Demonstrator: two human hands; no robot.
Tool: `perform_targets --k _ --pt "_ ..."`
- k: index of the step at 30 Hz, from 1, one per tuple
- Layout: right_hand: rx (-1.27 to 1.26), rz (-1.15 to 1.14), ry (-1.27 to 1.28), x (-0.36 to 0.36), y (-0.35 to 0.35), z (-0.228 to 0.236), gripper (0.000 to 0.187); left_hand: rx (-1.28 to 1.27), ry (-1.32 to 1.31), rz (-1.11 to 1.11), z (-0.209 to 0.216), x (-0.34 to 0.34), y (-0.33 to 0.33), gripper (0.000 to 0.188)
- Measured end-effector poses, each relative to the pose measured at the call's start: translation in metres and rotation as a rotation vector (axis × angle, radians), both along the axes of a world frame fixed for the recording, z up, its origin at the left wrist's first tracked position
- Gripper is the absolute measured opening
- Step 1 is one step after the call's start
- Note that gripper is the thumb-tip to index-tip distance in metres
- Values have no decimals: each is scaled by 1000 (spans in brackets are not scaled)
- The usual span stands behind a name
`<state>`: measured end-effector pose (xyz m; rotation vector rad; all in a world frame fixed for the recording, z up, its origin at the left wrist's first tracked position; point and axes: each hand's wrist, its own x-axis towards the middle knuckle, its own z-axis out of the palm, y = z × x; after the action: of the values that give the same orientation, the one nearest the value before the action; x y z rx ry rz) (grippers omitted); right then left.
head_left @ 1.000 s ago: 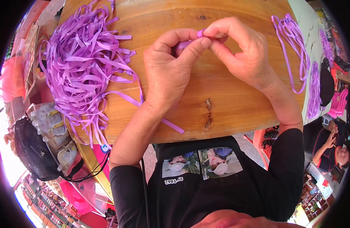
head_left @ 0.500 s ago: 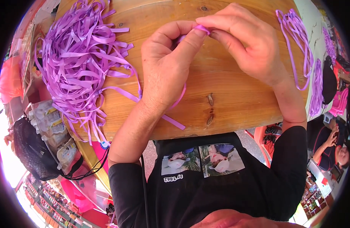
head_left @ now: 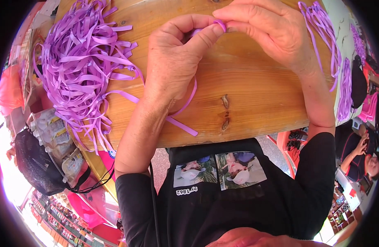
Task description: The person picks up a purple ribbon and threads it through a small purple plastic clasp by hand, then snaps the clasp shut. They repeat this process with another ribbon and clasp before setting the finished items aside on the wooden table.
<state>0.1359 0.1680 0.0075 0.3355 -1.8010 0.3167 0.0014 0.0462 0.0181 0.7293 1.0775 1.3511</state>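
one purple ribbon pinched in left hand, right hand grip unclear; table edge well apart.

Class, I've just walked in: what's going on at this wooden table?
A person's left hand pinches a purple ribbon, its end looped; the right hand is close beside the loop, contact unclear. A large tangled ribbon heap lies at the table's left, a smaller ribbon bundle at its right.

A narrow, flat purple ribbon is raised above the bench, pinched in the left grip, its showing part bent into a small curl. Most is hidden; whether the slack strand beside the wrist joins it cannot be told.
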Motion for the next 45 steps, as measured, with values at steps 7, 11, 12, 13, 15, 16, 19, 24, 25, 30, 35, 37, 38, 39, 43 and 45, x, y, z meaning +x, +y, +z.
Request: perform_targets --k 7,11,12,13,15,16,19,24,25,30,35,37,38,39,43,45 --pt "-442 -470 -728 20 -45 58 19 70 261 130 -3 2 -4 13" --pt "-555 -434 -780 20 -53 73 16 141 258 197 -6 5 0 14" --pt "-569 -420 -796 18 -53 73 15 138 260 201 -6 4 -1 14" --pt "-583 -408 -812 17 -54 72 14 137 262 206 -6 5 -1 14" --pt "-646 -433 -834 17 -57 73 11 138 259 205 -7 5 -2 14" --pt "-708 -458 -853 17 -58 74 9 153 262 194 -7 6 -1 14" --pt "-1080 -342 -836 16 -55 62 5 158 243 223 -4 8 -4 15" --pt "-1694 -77 -700 16 -51 51 7 201 69 150 -12 1 -4 15" --pt "-1798 -42 -681 15 -51 51 7 200 -106 73 -14 -1 -3 13" --pt "-1489 464 -513 18 -29 13 7 228 -340 -80 -14 0 2 11" --pt "-1884 67 -616 14 -59 59 6 215 -432 -100 -14 -2 -2 15" --pt "-1590 -136 -657 11 -63 66 8 212 -447 -104 -15 -2 -1 16" --pt "-1587 -142 -655 11 -66 64 8 207 -469 -114 -16 -2 -1 17" --pt "-1433 -152 -559 10 -69 59 11 210 -470 -118 -18 -2 0 17" --pt "-735 -485 -674 13 -70 65 20 161 -557 -139 -20 -5 0 18" --pt "-658 -464 -679 14 -66 65 19 137 -574 -134 -18 -5 -1 18"
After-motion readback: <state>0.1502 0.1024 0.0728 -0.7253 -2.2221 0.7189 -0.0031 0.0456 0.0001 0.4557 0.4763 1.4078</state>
